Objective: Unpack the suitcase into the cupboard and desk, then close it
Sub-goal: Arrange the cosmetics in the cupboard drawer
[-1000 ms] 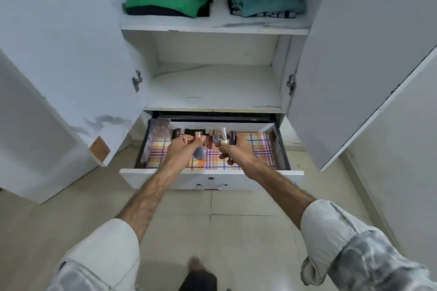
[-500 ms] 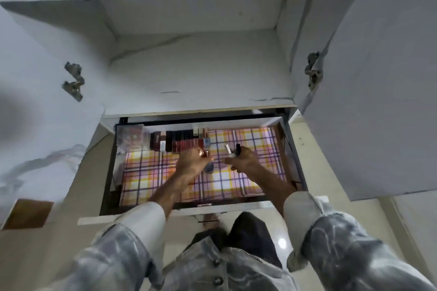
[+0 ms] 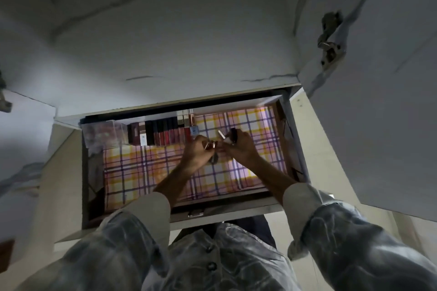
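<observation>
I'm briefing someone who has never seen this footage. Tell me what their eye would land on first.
The bright plaid liner of the open drawer stands out against the dim grey cupboard. Above its middle, the left hand holds small copper-capped tubes and the right hand holds a dark-capped and a pale one, the two grips nearly touching. Along the drawer's back left runs a row of dark and red cosmetics.

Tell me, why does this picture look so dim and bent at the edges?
Head view: the wide-angle lens bows the cupboard door and shelf edges; light is dim, brightest on the checked drawer liner; left hand and right hand are slightly blurred.
</observation>
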